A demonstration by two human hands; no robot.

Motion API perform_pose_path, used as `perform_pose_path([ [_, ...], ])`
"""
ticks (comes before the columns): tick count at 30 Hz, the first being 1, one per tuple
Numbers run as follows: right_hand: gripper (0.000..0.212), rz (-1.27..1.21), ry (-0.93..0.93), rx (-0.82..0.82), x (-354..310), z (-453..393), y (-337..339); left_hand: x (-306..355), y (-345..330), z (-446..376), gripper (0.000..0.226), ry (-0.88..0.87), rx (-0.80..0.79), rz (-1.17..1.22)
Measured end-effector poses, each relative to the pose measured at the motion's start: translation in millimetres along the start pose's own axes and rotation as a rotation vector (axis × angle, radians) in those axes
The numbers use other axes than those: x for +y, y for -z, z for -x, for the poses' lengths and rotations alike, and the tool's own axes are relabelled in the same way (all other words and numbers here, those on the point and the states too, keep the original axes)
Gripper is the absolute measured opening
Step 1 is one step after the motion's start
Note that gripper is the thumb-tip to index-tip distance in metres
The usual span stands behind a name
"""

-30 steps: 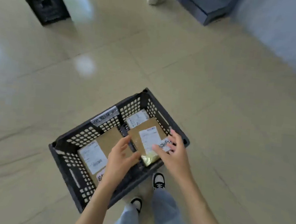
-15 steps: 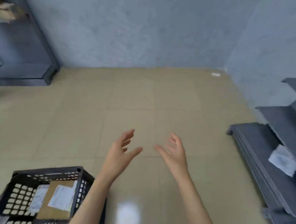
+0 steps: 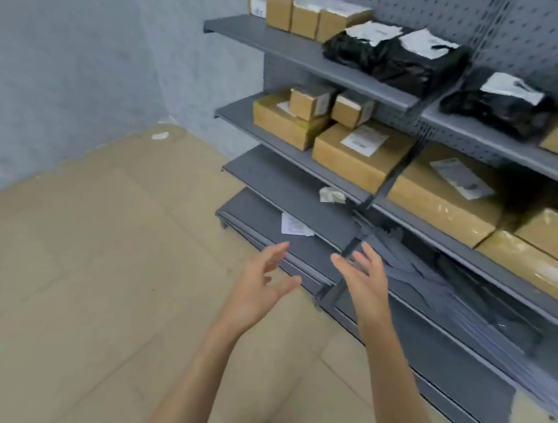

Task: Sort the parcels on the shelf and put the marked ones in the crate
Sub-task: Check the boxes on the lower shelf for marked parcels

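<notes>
**Now the hands are empty and the shelf is full**

Both hands are up in front of the shelf (image 3: pixel 307 57), and neither one holds anything. The left hand (image 3: pixel 259 286) has its fingers spread and loose. The right hand (image 3: pixel 365 280) is the same, with its fingers apart and pointing at the low shelves. The two hands are near each other but do not touch. The crate is not in the view, so I cannot tell where it stands.

The parcels sit on the grey metal shelves to the right. On the far top shelf is a row of small brown boxes (image 3: pixel 305 16). Beside them lie two black bags (image 3: pixel 390 59) with white paper labels, and one more black bag (image 3: pixel 499 103) lies further right. On the shelf below are a flat brown box (image 3: pixel 288 124) with two little boxes on top, and a bigger labelled box (image 3: pixel 359 154) just beside it. A large taped box (image 3: pixel 444 194) sits to the right of that.

The boxes are cardboard, with stiff flat sides and sharp corners. I think the little ones are light, and one hand could take each by two sides. The big ones probably need both hands, one on each end. Shiny tape may make them a bit slippery.

The black bags look soft, crinkly and slick. They would likely sag, so holding them from under seems best.

The labels are too blurry to tell which parcels are marked.
</notes>
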State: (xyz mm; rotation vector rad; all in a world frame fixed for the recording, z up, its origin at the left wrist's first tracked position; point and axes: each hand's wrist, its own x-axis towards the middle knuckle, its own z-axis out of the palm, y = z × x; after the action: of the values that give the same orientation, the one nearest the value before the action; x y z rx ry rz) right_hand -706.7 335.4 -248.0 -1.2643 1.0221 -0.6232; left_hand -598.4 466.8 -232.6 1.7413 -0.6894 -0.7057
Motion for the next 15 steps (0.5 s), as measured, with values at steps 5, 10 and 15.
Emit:
perform_pose_path([
  [5,0.072,-0.052,0.021,0.225,-3,-33,77,22,-73,-53,0.054,-0.051,-0.187,-0.021],
  [10,0.071,-0.055,-0.004,0.360,5,-60,130,30,-129,-100,0.055,-0.018,-0.312,-0.029],
  [15,0.075,-0.074,-0.029,0.459,4,-106,172,40,-185,-163,0.055,-0.025,-0.391,-0.032],
])
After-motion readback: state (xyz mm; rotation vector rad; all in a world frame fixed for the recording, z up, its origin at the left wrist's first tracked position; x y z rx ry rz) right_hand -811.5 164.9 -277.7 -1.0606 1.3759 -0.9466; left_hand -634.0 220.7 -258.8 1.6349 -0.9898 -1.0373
